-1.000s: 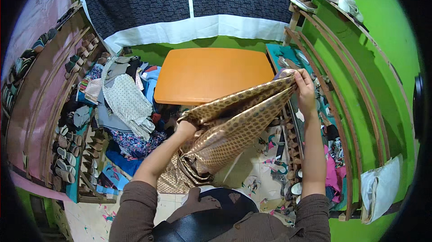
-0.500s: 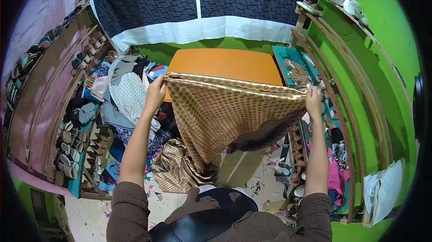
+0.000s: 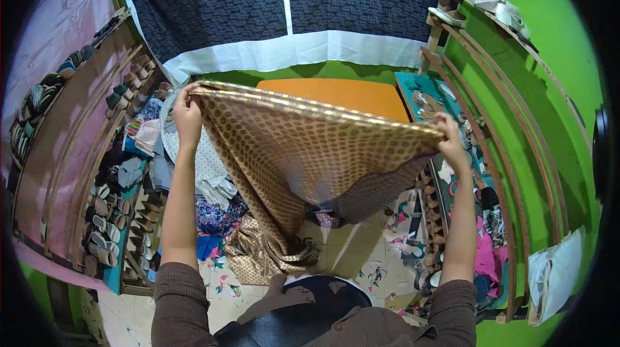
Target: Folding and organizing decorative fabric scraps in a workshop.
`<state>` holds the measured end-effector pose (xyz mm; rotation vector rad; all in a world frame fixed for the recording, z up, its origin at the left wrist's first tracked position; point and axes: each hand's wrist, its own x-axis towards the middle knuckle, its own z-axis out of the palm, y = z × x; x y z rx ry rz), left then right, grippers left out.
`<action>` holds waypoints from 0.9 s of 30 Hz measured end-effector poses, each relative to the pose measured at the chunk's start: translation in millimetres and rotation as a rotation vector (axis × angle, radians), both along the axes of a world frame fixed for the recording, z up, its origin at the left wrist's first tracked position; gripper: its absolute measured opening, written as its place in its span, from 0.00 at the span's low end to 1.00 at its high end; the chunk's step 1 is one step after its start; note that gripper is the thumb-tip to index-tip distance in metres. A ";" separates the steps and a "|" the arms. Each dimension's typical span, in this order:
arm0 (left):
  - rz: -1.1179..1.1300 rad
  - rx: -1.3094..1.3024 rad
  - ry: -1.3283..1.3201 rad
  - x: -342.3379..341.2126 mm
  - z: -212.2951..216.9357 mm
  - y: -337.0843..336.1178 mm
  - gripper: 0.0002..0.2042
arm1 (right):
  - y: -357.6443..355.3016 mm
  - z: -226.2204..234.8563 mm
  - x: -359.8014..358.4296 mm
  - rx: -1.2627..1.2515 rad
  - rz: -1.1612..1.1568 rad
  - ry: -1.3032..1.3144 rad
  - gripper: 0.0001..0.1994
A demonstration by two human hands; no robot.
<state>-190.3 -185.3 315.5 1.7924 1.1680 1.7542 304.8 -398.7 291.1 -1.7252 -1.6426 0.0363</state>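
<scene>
A gold cloth with dark round spots (image 3: 284,127) hangs stretched between my two hands, its shiny folded edge pulled taut and sloping down to the right. My left hand (image 3: 187,113) pinches the upper left corner. At the right end, my right hand (image 3: 452,143) grips the same edge, a little lower. The cloth's lower part narrows into a bunched heap on the tiled floor (image 3: 332,253) near my feet. A darker underside shows at its lower right. Part of an orange table top (image 3: 342,92) is hidden behind the cloth.
Shoe racks with several shoes (image 3: 103,237) stand along the left. Piled garments (image 3: 216,189) lie between them and the cloth. Wooden rails (image 3: 491,127) run along the green right wall, with a white bag (image 3: 552,276) at their near end. Colourful scraps litter the floor.
My left hand has moved left and up, and my right hand slightly right. The cloth is stretched wider, its edge slopes more, and it covers more of the orange table top.
</scene>
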 end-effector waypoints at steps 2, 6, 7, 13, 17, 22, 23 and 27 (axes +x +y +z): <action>-0.029 0.074 -0.014 6.3 15.0 -4.3 0.09 | 8.8 15.9 -0.7 0.112 0.161 0.550 0.17; -0.171 -0.174 0.074 19.5 -22.2 18.1 0.09 | 33.6 -31.9 38.8 0.012 0.085 0.783 0.20; -0.136 -0.059 0.192 15.1 -43.7 26.1 0.10 | 38.8 -41.0 39.9 -0.129 0.040 0.633 0.20; -0.370 -0.405 0.058 -13.2 -70.4 27.8 0.08 | 13.5 -25.7 9.4 -0.286 0.213 0.963 0.12; -0.453 -0.381 -0.116 18.1 -31.6 41.5 0.07 | 20.9 -0.8 31.9 -0.091 0.405 1.161 0.13; -0.348 -0.521 -0.085 69.4 -40.6 99.6 0.07 | 83.0 -13.8 59.7 -0.088 0.172 1.383 0.19; -0.287 -0.590 -0.064 78.9 -43.3 113.6 0.07 | 100.0 -18.3 66.2 -0.130 0.170 1.455 0.18; -0.289 -0.716 -0.246 130.4 -23.6 173.0 0.08 | 181.3 -18.1 127.3 -0.175 0.081 1.639 0.10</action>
